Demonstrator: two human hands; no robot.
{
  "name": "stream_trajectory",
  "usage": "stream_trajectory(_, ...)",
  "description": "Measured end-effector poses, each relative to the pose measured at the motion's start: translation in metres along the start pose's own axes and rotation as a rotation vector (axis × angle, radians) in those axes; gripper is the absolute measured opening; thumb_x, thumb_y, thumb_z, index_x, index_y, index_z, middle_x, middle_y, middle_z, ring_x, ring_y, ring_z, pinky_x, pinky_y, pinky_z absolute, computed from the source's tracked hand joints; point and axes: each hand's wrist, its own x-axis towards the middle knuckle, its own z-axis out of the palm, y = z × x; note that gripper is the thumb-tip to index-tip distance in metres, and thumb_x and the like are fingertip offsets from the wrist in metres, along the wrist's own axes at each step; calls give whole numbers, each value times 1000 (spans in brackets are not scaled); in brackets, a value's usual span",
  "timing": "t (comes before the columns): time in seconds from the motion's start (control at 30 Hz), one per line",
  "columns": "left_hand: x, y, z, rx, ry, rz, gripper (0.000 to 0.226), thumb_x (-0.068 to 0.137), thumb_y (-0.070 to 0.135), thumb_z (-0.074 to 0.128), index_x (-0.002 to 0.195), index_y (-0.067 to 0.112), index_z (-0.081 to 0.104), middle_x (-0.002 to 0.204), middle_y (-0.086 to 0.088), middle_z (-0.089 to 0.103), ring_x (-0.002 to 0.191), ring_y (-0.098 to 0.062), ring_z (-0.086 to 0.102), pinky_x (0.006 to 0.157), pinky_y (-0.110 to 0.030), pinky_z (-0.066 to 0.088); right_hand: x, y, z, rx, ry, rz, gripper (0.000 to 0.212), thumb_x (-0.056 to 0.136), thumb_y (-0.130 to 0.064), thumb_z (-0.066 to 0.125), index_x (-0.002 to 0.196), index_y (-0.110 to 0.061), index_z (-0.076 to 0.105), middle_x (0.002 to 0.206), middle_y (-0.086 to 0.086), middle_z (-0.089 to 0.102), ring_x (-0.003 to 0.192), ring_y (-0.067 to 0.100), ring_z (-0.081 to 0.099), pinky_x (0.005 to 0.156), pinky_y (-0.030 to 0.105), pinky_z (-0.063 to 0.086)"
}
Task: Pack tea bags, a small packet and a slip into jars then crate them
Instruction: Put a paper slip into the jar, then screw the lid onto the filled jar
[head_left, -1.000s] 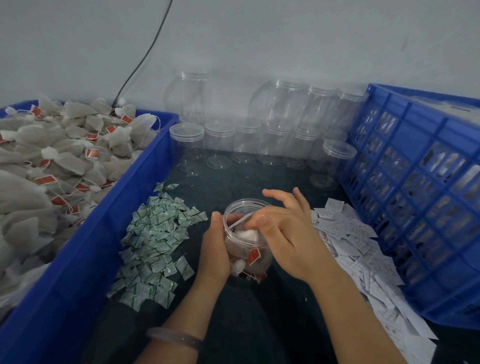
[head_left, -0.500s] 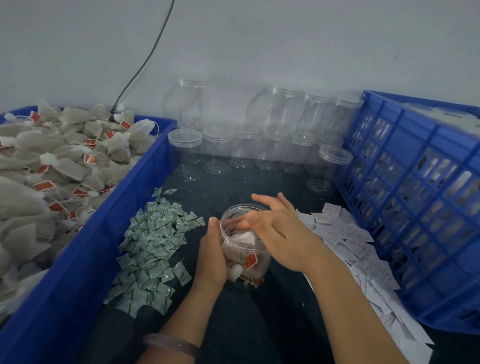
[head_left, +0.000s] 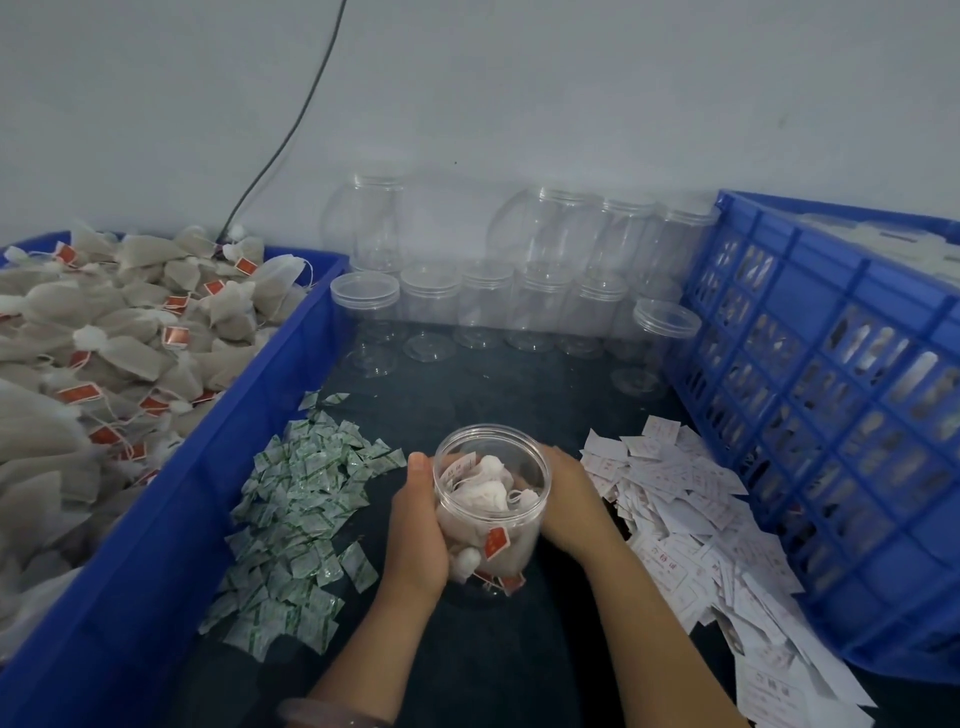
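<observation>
You held the jar (head_left: 493, 499) between both hands, low over the dark table (head_left: 493, 395), between the two piles. Your left hand (head_left: 415, 530) gripped its left side, palm against the wall and thumb up near the rim. Your right hand (head_left: 571, 504) wrapped round its right side, with the fingers curled behind it and mostly hidden. The jar had no lid and leaned with its mouth toward you. I could not tell whether its base touched the table.

Tea bags (head_left: 485, 493) filled it most of the way, one red tag showing through the front wall. A slip (head_left: 457, 473) lay on top of them, against the left inner wall. I could not make out a small packet inside.

Just left of your left hand lay the green-and-white packets (head_left: 306, 514), spread along the foot of the blue bin (head_left: 171, 519). That bin was heaped with loose bags (head_left: 104, 353). The white slips (head_left: 685, 525) lay scattered to the right of your right hand, running up to the blue crate (head_left: 831, 415). Empty jars (head_left: 483, 306) stood in rows at the back against the wall, some stacked, several capped. A bangle (head_left: 332, 714) sat on your left wrist. A dark cable (head_left: 291, 130) ran down the wall behind the bin.
</observation>
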Motion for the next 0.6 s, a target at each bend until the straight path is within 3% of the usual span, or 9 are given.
stream_trajectory(0.13,2,-2,0,-3,6,8,68,73,75,33,89,26,78,91,-10,76,90,-21,73,79,-34,50,5,7,2,-180,-140,-51,52,86,-49,50,137,-34,51,144,-12,50,142,15,35,122,38,14)
stream_trajectory(0.2,3,-3,0,0,11,10,69,73,75,34,88,25,78,91,-11,76,90,-22,72,80,-35,50,6,8,1,-169,-149,-52,52,88,-46,56,139,-37,49,148,-10,46,144,17,32,121,41,16)
stream_trajectory(0.27,4,-4,-1,-1,19,3,70,72,77,34,88,24,78,91,-12,75,90,-24,72,82,-37,51,5,8,1,-86,-78,-96,44,87,-36,63,131,-33,59,140,-9,55,135,15,44,116,39,28)
stream_trajectory(0.33,4,-4,-2,-4,18,-4,71,71,77,35,88,24,78,92,-13,75,90,-25,72,84,-39,51,1,7,2,87,35,-115,44,84,-25,72,127,-26,63,133,-9,57,120,0,52,105,28,43)
stream_trajectory(0.4,4,-4,-2,-5,8,-3,70,70,77,35,89,26,78,93,-12,75,91,-24,72,85,-40,51,-3,7,2,224,136,-95,56,81,-12,77,133,-20,58,138,-7,46,107,-23,47,88,2,42)
stream_trajectory(0.43,3,-4,-2,-10,8,-7,70,69,78,35,89,26,78,93,-11,75,91,-23,72,85,-40,51,-4,8,1,284,180,-79,59,80,-5,76,134,-18,55,138,-6,43,100,-28,46,80,-2,40)
stream_trajectory(0.5,3,-3,-3,-15,10,-17,71,68,79,36,89,26,78,94,-12,75,93,-24,72,87,-40,50,-7,9,0,383,237,-31,65,82,2,73,136,-25,50,132,-7,48,94,-22,54,77,4,46)
stream_trajectory(0.6,3,-3,-3,3,6,-12,75,69,79,34,91,23,78,95,-14,75,95,-27,71,88,-41,51,-10,7,-3,553,260,21,66,86,-1,71,137,-32,45,109,-13,64,94,-1,66,84,21,53)
